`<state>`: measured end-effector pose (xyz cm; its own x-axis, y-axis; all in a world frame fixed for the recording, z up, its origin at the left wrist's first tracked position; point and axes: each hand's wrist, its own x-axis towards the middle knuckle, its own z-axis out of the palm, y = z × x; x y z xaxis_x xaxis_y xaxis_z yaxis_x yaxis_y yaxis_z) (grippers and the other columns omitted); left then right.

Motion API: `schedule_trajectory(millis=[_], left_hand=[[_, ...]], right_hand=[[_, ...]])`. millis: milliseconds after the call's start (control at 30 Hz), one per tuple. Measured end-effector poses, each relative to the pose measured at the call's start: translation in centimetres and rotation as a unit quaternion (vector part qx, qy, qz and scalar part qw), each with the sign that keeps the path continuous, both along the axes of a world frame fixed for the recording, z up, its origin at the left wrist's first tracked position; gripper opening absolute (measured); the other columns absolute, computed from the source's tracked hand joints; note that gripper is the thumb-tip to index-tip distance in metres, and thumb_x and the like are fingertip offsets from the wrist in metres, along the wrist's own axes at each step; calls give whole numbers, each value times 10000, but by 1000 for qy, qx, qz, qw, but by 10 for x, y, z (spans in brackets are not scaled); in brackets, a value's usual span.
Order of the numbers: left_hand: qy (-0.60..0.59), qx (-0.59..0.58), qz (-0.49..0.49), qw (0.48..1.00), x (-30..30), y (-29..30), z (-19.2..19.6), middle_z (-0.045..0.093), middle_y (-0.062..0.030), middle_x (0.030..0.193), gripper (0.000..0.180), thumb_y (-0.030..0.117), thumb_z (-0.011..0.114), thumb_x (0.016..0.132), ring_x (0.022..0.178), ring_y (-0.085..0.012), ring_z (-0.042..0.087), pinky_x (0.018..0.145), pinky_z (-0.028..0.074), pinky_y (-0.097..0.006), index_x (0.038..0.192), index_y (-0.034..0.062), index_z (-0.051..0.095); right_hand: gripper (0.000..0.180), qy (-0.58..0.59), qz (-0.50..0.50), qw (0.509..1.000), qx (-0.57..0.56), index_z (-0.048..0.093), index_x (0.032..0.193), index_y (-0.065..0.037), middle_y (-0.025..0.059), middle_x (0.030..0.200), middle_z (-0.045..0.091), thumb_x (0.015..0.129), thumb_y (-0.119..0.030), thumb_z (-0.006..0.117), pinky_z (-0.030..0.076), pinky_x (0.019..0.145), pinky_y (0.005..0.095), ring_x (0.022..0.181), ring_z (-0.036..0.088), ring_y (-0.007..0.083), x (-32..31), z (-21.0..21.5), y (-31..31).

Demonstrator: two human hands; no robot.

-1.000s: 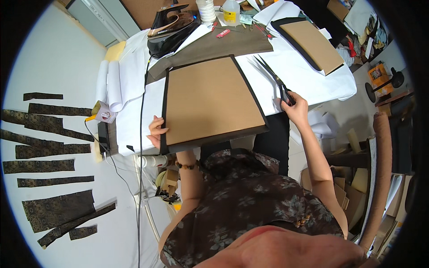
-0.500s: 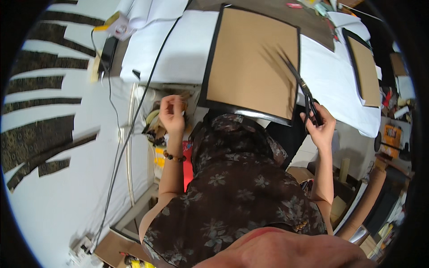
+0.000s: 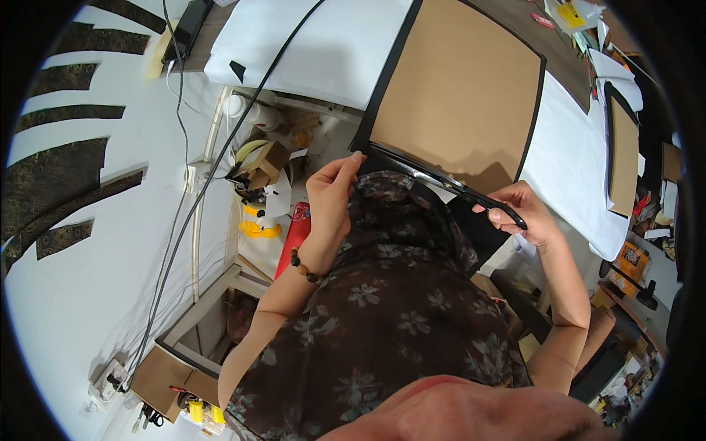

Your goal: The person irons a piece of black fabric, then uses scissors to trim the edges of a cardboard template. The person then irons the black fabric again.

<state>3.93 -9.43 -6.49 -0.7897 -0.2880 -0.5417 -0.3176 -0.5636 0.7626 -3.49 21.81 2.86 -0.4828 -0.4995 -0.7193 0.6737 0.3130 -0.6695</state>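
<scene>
A tan board (image 3: 460, 88) with a black border lies on the table, its near edge toward my body. At its near left corner, my left hand (image 3: 331, 195) is closed, with thumb and finger pinched on the black edging (image 3: 368, 136). My right hand (image 3: 528, 214) grips the handles of black scissors (image 3: 482, 198) at the board's near right. Their blades point left along the near edge; how far apart the blades are is hard to see.
White sheets (image 3: 566, 158) cover the table on both sides of the board. A second black-edged board (image 3: 624, 158) lies at the far right. A black cable (image 3: 250, 110) crosses in front of the left side. Boxes and bottles (image 3: 261, 114) stand below the table's left edge.
My left hand has moved right and up to the board's corner and pinched its edging. The scissors have swung from pointing up over the board to lying along its near edge.
</scene>
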Motion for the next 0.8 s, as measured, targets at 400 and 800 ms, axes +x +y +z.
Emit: schedule_trajectory(millis=[400, 800], left_hand=[[-32, 41, 25, 998, -4, -1, 1, 579, 65, 698, 131, 149, 751, 875, 584, -6, 400, 527, 273, -186, 878, 20, 728], [-22, 83, 28, 996, -4, -5, 3, 555, 66, 666, 94, 96, 740, 869, 549, -5, 371, 507, 251, -186, 813, 32, 700]], right_hand=[[405, -60, -2, 997, -43, 693, 1016, 103, 2, 589, 515, 839, -248, 792, 216, 371, 178, 415, 377, 19, -22, -4, -6], [430, -133, 15, 987, -88, 669, 1018, 130, 21, 589, 522, 872, -265, 756, 224, 344, 181, 388, 381, 29, -41, -19, -9]])
